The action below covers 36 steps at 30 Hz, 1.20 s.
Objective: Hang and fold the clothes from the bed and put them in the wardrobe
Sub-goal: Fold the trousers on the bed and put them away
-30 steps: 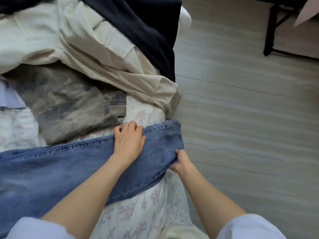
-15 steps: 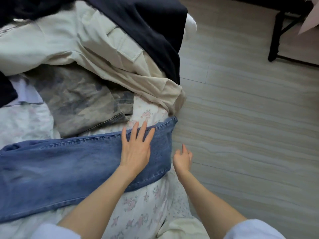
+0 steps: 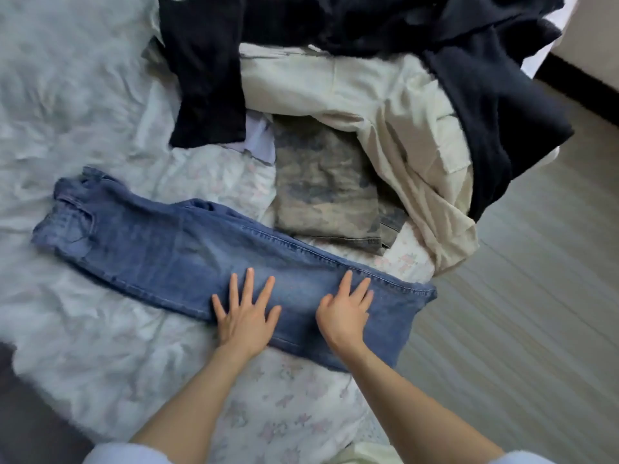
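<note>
Both my palms flat on the blue jeans (image 3: 207, 249), which lie stretched across the bed (image 3: 83, 329).

My left hand (image 3: 246, 314) presses the denim with its fingers spread and straight, grasping nothing; my right hand (image 3: 345, 311) lies flat just beside it, nearer the hem at the bed's edge, also released. The waistband points away to my left. Behind the jeans sit a folded camouflage garment (image 3: 325, 192), cream trousers (image 3: 385, 105) and dark navy clothes (image 3: 495, 105) in a heap. Pale wood floor (image 3: 536, 313) shows on the right.
</note>
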### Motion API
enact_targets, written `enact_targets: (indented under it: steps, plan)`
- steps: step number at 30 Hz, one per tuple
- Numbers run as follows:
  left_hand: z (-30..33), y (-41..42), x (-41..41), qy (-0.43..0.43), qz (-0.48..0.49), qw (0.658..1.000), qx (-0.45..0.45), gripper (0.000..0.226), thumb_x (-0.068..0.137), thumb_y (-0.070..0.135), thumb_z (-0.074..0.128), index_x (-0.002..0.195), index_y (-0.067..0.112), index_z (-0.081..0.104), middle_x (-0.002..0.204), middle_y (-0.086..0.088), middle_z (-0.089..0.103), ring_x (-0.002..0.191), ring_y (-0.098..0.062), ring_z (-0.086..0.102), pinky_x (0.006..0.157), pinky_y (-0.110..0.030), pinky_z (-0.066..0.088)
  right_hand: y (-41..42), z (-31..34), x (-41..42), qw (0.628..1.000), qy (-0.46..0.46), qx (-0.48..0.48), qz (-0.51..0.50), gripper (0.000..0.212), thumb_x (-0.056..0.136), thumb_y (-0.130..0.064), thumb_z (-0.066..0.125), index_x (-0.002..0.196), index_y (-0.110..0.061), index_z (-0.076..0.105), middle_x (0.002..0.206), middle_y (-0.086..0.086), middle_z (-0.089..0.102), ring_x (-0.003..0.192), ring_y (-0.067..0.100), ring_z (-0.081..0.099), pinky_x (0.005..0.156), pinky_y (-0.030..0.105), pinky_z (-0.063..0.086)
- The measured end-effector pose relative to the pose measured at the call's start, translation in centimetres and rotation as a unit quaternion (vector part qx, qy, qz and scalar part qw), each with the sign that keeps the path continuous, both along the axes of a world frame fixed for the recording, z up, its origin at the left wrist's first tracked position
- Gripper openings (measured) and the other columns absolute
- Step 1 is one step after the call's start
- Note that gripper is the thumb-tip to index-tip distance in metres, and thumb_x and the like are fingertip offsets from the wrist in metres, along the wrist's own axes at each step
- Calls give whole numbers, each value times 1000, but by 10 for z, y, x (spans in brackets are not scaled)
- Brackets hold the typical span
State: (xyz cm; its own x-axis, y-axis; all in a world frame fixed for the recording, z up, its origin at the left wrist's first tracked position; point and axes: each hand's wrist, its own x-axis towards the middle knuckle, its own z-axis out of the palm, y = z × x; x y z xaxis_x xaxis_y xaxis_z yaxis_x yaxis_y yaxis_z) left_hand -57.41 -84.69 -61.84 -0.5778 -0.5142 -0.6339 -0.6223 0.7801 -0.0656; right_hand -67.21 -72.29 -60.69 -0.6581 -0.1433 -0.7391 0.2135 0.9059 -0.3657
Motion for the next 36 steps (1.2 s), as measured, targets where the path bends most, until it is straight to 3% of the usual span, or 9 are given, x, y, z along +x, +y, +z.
enact_targets:
  steps: [5, 12, 15, 17, 24, 28, 31, 34, 36]
  plan:
    - [0, -43, 31, 6, 93, 996, -3, 61, 98, 50, 27, 148, 39, -7, 157, 2, -19, 144, -28, -18, 113, -60, -1, -60, 13, 22, 976, 18, -50, 213, 60, 97, -22, 35, 151, -22, 9, 157, 14, -10, 145, 29, -8, 115, 52, 6]
    - [-6, -85, 72, 105, 195, 975, -25, 63, 99, 43, 32, 151, 29, 0, 158, -2, -15, 145, -25, -15, 114, -56, 5, -129, 5, 47, 875, 92, -140, 455, 54, 95, -13, 35, 148, -12, 24, 158, 13, 6, 145, 32, -1, 118, 45, 6]
    - [-3, -106, 72, 251, 328, 910, -40, 61, 94, 28, 51, 148, 12, 26, 158, -18, 4, 145, -35, 6, 114, -49, 13, -150, 0, 48, 839, 149, -197, 484, 50, 83, -5, 43, 132, -4, 51, 145, 23, 38, 137, 41, 31, 110, 58, 26]
    - [0, -137, 72, 297, 431, 851, -44, 64, 93, 22, 55, 147, 5, 26, 156, -21, 10, 143, -35, 15, 113, -40, 16, -174, -3, 44, 825, 178, -193, 501, 51, 76, -7, 44, 125, -2, 57, 136, 25, 48, 129, 44, 41, 105, 61, 29]
    - [-6, -263, 74, 387, 681, 620, 39, 76, 89, 33, 61, 148, 7, 22, 152, -14, 31, 138, -28, 32, 113, -37, 27, -263, -4, 21, 762, 241, -146, 583, 54, 98, -17, 33, 150, -16, 19, 158, 10, 5, 146, 26, -3, 117, 43, -6]
    - [-3, -302, 71, 349, 711, 611, -3, 83, 84, 40, 67, 147, 9, 23, 152, -13, 26, 141, -29, 23, 112, -41, 24, -290, -12, 14, 746, 232, -87, 618, 55, 100, -24, 26, 151, -21, 6, 159, 7, -8, 145, 24, -13, 116, 45, -8]
    - [-4, -326, 74, 386, 740, 549, 37, 89, 81, 35, 73, 148, 9, 20, 153, -9, 26, 140, -27, 26, 114, -40, 24, -301, -16, 14, 730, 219, -52, 645, 56, 101, -29, 24, 151, -23, -1, 158, 8, -14, 144, 25, -17, 115, 48, -10]
    - [7, -343, 75, 426, 755, 493, 71, 54, 81, 25, 74, 124, 7, 46, 122, -1, 50, 108, -18, 48, 90, -28, 36, -312, -16, 16, 726, 211, -31, 653, 58, 101, -30, 23, 151, -24, -5, 157, 10, -16, 144, 27, -19, 116, 51, -9]
    - [19, -341, 72, 485, 715, 493, 103, 30, 84, 14, 69, 109, 10, 54, 108, -2, 59, 91, -15, 54, 79, -23, 40, -318, -16, 18, 746, 199, -36, 634, 57, 100, -29, 26, 151, -25, 1, 158, 11, -12, 144, 28, -16, 116, 50, -8]
